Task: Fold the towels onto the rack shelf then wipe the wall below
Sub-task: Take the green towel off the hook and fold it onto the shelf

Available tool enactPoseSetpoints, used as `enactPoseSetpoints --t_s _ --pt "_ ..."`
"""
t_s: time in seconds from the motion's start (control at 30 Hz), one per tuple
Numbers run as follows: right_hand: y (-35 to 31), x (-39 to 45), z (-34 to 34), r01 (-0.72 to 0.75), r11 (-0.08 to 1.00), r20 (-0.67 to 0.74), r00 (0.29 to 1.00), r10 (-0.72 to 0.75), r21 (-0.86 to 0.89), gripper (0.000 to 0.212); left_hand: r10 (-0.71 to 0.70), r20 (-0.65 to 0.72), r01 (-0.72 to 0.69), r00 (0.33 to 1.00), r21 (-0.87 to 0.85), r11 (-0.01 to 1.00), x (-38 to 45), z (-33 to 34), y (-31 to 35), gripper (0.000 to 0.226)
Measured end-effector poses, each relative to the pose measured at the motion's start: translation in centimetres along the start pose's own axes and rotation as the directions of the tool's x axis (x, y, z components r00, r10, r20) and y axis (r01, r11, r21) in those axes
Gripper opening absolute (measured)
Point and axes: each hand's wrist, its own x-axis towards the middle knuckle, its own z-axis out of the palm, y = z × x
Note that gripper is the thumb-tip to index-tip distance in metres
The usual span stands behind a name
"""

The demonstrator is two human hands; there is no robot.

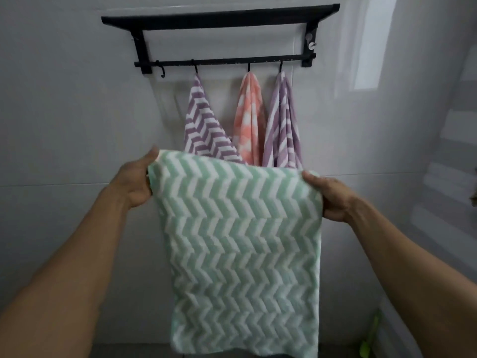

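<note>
Both hands [232,192] gripping green towel [240,241]

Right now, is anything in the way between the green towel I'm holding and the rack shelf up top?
Nothing visible blocks it. The green towel hangs from both hands, left hand and right hand, below the shelf. Three hung towels sit behind it on hooks under the shelf. The shelf's top surface is not visible from here.

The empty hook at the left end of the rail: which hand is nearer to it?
Left. The left hand grips the green towel at its upper left corner, almost straight below the empty hook. The right hand grips the opposite corner, far to the hook's right.
</note>
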Motion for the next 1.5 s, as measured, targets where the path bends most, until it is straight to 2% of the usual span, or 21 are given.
enactPoseSetpoints --t_s 0.03,0.1,0.17,0.2,0.27,0.33,0.37,0.43,0.5,0.53,0.6,0.67,0.8,0.9,0.97,1.0,1.1,1.2,1.33,1.43,1.5 --pt "-0.4 -0.2 0.0 -0.018 1.000 0.021 1.000 0.018 0.009 0.054 -0.024 0.124 0.021 0.992 0.021 1.000 -0.7 -0.1 -0.6 0.068" --pt "-0.2 -0.5 -0.5 -0.062 0.995 0.060 0.996 0.067 -0.083 0.072 -0.128 0.205 0.091 0.970 0.180 0.979 -2.0 -0.1 -3.5 0.085" --pt "0.1 -0.5 -1.0 -0.052 0.989 0.051 0.997 0.059 -0.140 0.103 -0.142 0.089 0.122 0.986 0.201 0.972 -2.2 0.4 -5.5 0.070" --pt "0.0 -0.5 -1.3 -0.027 0.993 0.036 0.999 0.031 -0.113 0.107 -0.115 0.037 0.108 0.993 0.156 0.982 -1.9 0.6 -5.5 0.058" --pt "-0.4 -0.9 -1.6 -0.009 1.000 0.036 0.999 0.009 -0.008 0.082 -0.090 0.066 0.089 0.994 0.021 0.996 -1.4 0.8 -4.5 0.057" --pt "-0.4 -1.7 -1.4 -0.048 0.999 0.088 0.995 0.046 0.024 0.048 -0.086 0.201 0.087 0.976 0.001 0.996 -1.8 0.9 -4.1 0.082" --pt "-0.1 -1.8 -1.5 -0.056 0.998 0.106 0.993 0.056 -0.001 0.047 -0.118 0.231 0.105 0.966 0.066 0.992 -2.4 0.9 -4.8 0.094" --pt "0.4 -1.6 -1.9 -0.029 0.999 0.069 0.997 0.032 -0.036 0.070 -0.165 0.142 0.142 0.976 0.159 0.977 -2.6 0.7 -6.5 0.097" --pt "0.6 -1.4 -2.1 -0.018 1.000 0.041 0.999 0.018 0.006 0.100 -0.148 0.060 0.142 0.987 0.091 0.986 -2.3 0.9 -6.7 0.070" --pt "0.6 -1.4 -2.3 -0.017 0.999 0.045 0.999 0.015 0.046 0.101 -0.135 0.066 0.133 0.989 0.036 0.990 -2.0 1.1 -6.2 0.060" --pt "0.6 -1.7 -2.2 -0.032 0.998 0.098 0.995 0.026 0.052 0.091 -0.133 0.135 0.129 0.982 0.034 0.991 -1.9 1.3 -5.1 0.061" --pt "0.7 -1.8 -2.1 -0.036 0.999 0.105 0.994 0.040 -0.034 0.078 -0.176 0.134 0.158 0.975 0.130 0.979 -2.3 1.2 -5.0 0.064" --pt "0.6 -0.9 -2.5 -0.041 0.998 -0.034 0.998 0.043 0.056 0.055 -0.193 -0.086 0.202 0.977 0.101 0.974 -1.8 1.2 -4.6 0.059" --pt "0.1 -0.8 -1.5 -0.022 0.997 -0.034 0.999 0.020 -0.073 0.052 -0.200 -0.204 0.228 0.958 0.123 0.966 -2.0 1.8 -4.0 0.045" --pt "-0.4 -0.4 -1.4 0.035 0.994 -0.103 0.994 -0.045 -0.100 0.054 -0.136 -0.267 0.175 0.954 0.131 0.976 -1.9 2.2 -3.5 0.036" --pt "-0.6 -0.3 -1.5 0.056 0.997 -0.121 0.991 -0.062 -0.058 0.050 -0.088 -0.280 0.123 0.956 0.108 0.986 -1.7 2.2 -3.0 0.042" --pt "-1.3 -0.3 -1.4 0.034 0.999 -0.050 0.998 -0.035 -0.007 0.046 0.014 -0.195 0.006 0.981 0.102 0.995 -1.8 2.0 -1.8 0.084" --pt "-1.5 -0.4 -0.9 0.025 0.993 -0.089 0.995 -0.035 -0.115 0.048 -0.074 -0.139 0.105 0.988 0.231 0.967 -2.0 1.4 -2.7 0.085" --pt "-1.8 0.0 -0.3 0.113 0.993 -0.214 0.970 -0.120 -0.046 0.072 -0.002 -0.263 0.028 0.965 0.094 0.995 -1.0 1.4 -2.1 0.085" --pt "-2.5 0.5 0.2 0.169 0.985 -0.317 0.933 -0.173 -0.040 0.051 -0.014 -0.236 0.058 0.972 0.182 0.982 -1.1 1.7 -0.6 0.086" --pt "-2.9 0.5 0.3 0.161 0.985 -0.292 0.940 -0.174 -0.069 0.032 -0.070 -0.140 0.107 0.988 0.281 0.954 -1.5 2.1 0.0 0.080"
